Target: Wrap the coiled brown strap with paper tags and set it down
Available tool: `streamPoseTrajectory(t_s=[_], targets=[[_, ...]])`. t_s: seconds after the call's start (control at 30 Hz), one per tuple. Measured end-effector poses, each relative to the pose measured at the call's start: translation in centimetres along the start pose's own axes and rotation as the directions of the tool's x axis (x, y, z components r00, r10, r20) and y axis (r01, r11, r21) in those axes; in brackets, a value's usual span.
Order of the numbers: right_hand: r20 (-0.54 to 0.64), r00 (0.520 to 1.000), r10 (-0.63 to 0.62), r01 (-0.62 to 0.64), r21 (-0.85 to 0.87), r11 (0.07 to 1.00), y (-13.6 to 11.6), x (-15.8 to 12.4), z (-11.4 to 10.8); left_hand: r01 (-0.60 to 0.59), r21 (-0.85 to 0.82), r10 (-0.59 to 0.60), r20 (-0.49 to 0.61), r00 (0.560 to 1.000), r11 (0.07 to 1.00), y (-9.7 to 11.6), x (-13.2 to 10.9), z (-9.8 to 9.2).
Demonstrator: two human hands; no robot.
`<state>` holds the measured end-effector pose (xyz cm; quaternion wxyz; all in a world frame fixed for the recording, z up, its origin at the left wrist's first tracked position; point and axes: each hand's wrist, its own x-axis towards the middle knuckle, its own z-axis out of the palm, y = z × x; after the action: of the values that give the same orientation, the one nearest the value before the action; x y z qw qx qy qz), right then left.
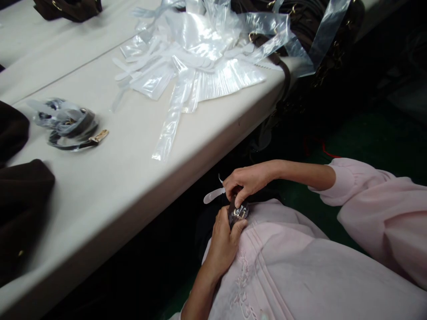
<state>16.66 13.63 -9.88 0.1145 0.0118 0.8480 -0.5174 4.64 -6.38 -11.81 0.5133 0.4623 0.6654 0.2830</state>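
Close to my body, below the table edge, both hands are closed on a dark brown strap (232,215) with a silvery buckle (240,212) that looks wrapped in clear film. My left hand (222,238) grips it from below, its thumb beside the buckle. From above, my right hand (248,184) pinches the strap's upper part, thumb just over the buckle. A whitish translucent strip (214,195) with a rounded end sticks out left of my right fingers; where its other end goes is hidden.
On the white table (110,186) lie a heap of clear plastic strips (207,66) and a film-wrapped coiled strap (71,122). Dark brown bags (23,209) stand at the left. More brown pieces with gold hardware (310,26) hang over the far right edge.
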Motion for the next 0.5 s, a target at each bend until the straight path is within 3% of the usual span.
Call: streamPoseTrajectory(t_s=[0.13, 0.27, 0.4, 0.5], targets=[[-0.025, 1.0, -0.019, 0.015, -0.157, 0.987, -1.5, 0.6, -0.5, 0.009, -0.015, -0.009, 0.006, 1.0, 1.0, -0.4, 0.8, -0.3], [-0.105, 0.994, -0.032, 0.002, -0.273, 0.962, -3.6, 0.2, 0.0, -0.009, -0.13, 0.008, -0.013, 1.0, 0.991, -1.0, 2.0, -0.4], [-0.21, 0.978, -0.003, -0.058, -0.285, 0.957, -4.7, -0.9, 1.0, -0.024, -0.182, 0.015, -0.047, 0.999, 0.983, -1.3, 2.5, -0.3], [-0.265, 0.959, 0.1, -0.163, -0.226, 0.96, -3.7, -1.4, 1.0, -0.021, -0.195, 0.011, -0.048, 0.999, 0.981, -1.1, 2.1, -0.1]])
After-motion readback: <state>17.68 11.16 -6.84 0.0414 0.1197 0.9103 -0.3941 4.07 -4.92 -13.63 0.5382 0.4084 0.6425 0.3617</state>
